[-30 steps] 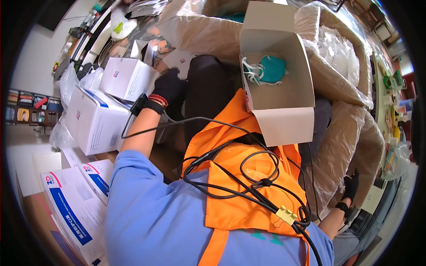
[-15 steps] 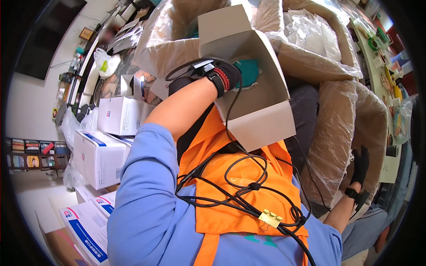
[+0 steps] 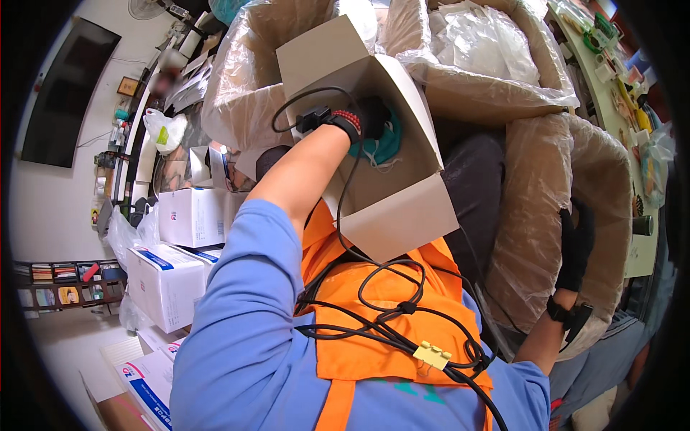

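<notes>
Head view: an open white box [image 3: 399, 221] sits over the person's lap, its far and near flaps folded outward and its greyish inside facing up. Within the box, toward its far end, lies a teal mask [image 3: 389, 146] with white straps. The left hand [image 3: 373, 118], in a black glove, reaches in over the box's left side and covers part of the mask — its fingertips are hidden, so I cannot tell whether they pinch it or only rest on it. A red bead bracelet [image 3: 348, 119] circles that wrist.

Well apart from the box, on its right, the right hand [image 3: 577, 248] is inside a plastic-lined carton [image 3: 530, 190]. It is gloved in black too, its fingers stretched out and parted; whether it touches the liner is unclear.

Beyond the box to the right stands a second lined carton [image 3: 489, 108] full of clear plastic bags [image 3: 483, 44]; beyond it to the left, a third lined carton [image 3: 248, 102]. White printed boxes [image 3: 169, 287] are stacked left of the box. On its near side is an orange apron [image 3: 359, 359], crossed by black cables — a yellow clip [image 3: 432, 355] sits on them.
</notes>
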Tool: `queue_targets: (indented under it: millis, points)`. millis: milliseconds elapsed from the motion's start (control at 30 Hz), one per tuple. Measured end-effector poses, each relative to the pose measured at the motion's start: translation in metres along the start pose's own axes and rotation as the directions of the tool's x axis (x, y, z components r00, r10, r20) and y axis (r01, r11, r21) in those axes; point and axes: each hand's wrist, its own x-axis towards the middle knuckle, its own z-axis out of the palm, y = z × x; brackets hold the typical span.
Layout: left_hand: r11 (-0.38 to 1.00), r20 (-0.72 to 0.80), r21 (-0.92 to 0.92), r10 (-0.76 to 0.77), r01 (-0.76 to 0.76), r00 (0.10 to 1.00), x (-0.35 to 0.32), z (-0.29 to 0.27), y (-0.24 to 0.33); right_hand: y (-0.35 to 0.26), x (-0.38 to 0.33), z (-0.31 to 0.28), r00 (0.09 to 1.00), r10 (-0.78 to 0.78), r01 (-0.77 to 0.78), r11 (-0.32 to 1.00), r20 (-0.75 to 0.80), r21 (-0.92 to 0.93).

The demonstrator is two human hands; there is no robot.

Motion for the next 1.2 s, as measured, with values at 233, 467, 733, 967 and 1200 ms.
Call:
queue_targets:
  millis: [233, 467, 733, 967, 1200]
  points:
    - [0.938, -0.129, -0.346, -0.078, 0.029, 0.989, -0.060, -0.049, 0.001, -0.048, 0.008, -0.007, 0.948, -0.239, 0.260, 0.963, -0.210, 0.075]
    - [0.119, -0.275, -0.961, -0.360, -0.248, 0.892, -0.141, -0.072, 0.011, -0.176, 0.023, 0.002, 0.942, -0.321, 0.319, 0.765, -0.099, 0.559]
    - [-0.162, -0.380, -0.872, -0.373, -0.462, 0.847, -0.199, -0.073, 0.039, -0.307, 0.012, 0.036, 0.873, -0.456, 0.038, 0.423, 0.176, 0.905]
    - [0.076, -0.469, -0.800, -0.698, -0.595, 0.542, -0.251, -0.058, 0.044, -0.313, 0.031, 0.041, 0.891, -0.454, 0.386, 0.758, 0.001, 0.526]
    - [-0.442, -0.207, -0.730, -0.584, -0.521, 0.785, -0.218, -0.027, 0.051, -0.334, 0.010, 0.045, 0.871, -0.430, 0.174, 0.724, 0.240, 0.667]
